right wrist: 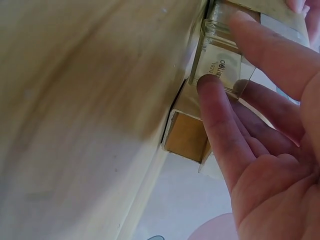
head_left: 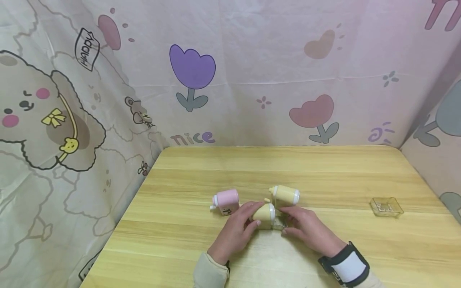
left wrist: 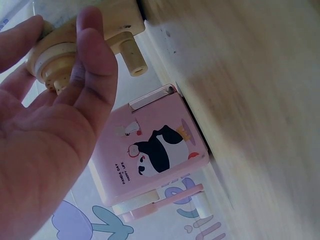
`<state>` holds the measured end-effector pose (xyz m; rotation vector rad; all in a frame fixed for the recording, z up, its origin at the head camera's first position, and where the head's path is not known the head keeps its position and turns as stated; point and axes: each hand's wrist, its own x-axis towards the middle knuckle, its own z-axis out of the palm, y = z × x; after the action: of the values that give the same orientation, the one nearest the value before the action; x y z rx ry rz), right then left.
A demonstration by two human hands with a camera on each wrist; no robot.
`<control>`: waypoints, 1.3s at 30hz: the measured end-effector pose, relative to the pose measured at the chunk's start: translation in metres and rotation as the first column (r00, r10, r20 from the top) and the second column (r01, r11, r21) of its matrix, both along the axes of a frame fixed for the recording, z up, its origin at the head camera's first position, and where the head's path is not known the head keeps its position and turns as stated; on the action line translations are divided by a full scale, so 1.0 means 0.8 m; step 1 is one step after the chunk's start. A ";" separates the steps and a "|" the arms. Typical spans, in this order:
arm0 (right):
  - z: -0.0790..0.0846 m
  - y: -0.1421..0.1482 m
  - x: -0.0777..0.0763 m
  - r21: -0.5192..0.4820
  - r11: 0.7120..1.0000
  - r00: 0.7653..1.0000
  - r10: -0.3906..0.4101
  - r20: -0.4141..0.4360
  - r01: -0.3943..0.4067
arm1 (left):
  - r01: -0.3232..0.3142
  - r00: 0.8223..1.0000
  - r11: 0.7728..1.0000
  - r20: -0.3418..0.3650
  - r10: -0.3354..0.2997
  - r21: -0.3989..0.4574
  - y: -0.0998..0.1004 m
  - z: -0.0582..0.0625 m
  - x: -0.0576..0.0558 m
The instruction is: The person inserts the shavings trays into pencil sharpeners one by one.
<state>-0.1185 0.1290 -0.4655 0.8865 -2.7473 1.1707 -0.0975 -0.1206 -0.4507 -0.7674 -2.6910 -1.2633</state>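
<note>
My left hand (head_left: 240, 227) grips a yellow crank-handled pencil sharpener (head_left: 264, 218) lying low over the table. In the left wrist view, its crank (left wrist: 133, 57) points past my fingers. With thumb and fingers, my right hand (head_left: 311, 229) pinches a clear shavings drawer (right wrist: 220, 65) at the sharpener's near right end. A printed label shows through the drawer. Just behind stands a second yellow sharpener (head_left: 286, 195), with an open slot (right wrist: 186, 134) in its lower end. Left of my hands stands a pink sharpener (head_left: 228, 199) with a panda picture (left wrist: 165, 147).
Another clear drawer (head_left: 382, 211) rests by itself on the right side of the wooden table (head_left: 324, 164). Printed cloth (head_left: 252, 80) hangs behind the table and along both sides.
</note>
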 end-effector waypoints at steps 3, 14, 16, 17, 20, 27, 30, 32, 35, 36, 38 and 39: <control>-0.001 -0.001 -0.001 0.012 1.000 0.999 0.007 -0.031 -0.007 | 0.001 1.000 1.000 -0.007 -0.001 -0.003 -0.001 0.000 0.000; -0.001 -0.010 -0.003 -0.011 0.998 0.996 0.063 -0.066 -0.064 | 0.015 1.000 1.000 -0.020 -0.014 0.014 -0.001 -0.001 0.000; -0.002 -0.012 -0.004 -0.008 0.998 0.996 0.065 -0.064 -0.066 | 0.015 1.000 1.000 -0.028 -0.015 0.011 0.000 -0.002 0.000; -0.002 -0.013 -0.004 -0.007 0.998 0.996 0.066 -0.063 -0.066 | 0.016 0.999 1.000 -0.033 -0.016 0.010 0.000 -0.002 -0.001; -0.002 -0.015 -0.005 -0.003 0.998 0.997 0.066 -0.049 -0.066 | 0.020 0.999 1.000 -0.044 -0.019 0.012 0.001 -0.003 -0.001; 0.000 -0.017 -0.007 -0.004 0.999 0.999 0.048 0.024 -0.048 | 0.020 0.997 1.000 -0.070 -0.021 -0.006 0.001 -0.002 -0.002; 0.000 -0.018 -0.008 -0.001 0.999 0.999 0.042 0.033 -0.042 | 0.017 0.998 1.000 -0.058 -0.018 -0.005 0.001 -0.003 -0.002; 0.000 -0.019 -0.009 0.000 0.999 0.999 0.040 0.035 -0.040 | 0.016 0.998 1.000 -0.055 -0.016 -0.008 0.000 -0.003 -0.002; 0.000 -0.019 -0.010 -0.004 0.999 0.999 0.042 0.034 -0.042 | 0.015 0.998 1.000 -0.055 -0.016 -0.011 0.000 -0.003 -0.002; 0.001 -0.020 -0.010 -0.003 0.999 0.999 0.043 0.032 -0.043 | 0.015 0.998 1.000 -0.058 -0.016 -0.013 0.000 -0.003 -0.002; 0.002 -0.020 -0.011 -0.007 0.999 0.998 0.043 0.036 -0.043 | 0.015 0.998 1.000 -0.065 -0.016 -0.016 0.000 -0.002 -0.002; 0.003 -0.020 -0.011 -0.006 0.999 0.998 0.044 0.036 -0.043 | 0.016 0.997 1.000 -0.070 -0.017 -0.018 0.000 -0.002 -0.002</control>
<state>-0.1270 0.1127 -0.4633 0.9385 -2.7659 1.2122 -0.0992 -0.1208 -0.4520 -0.8212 -2.6490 -1.1949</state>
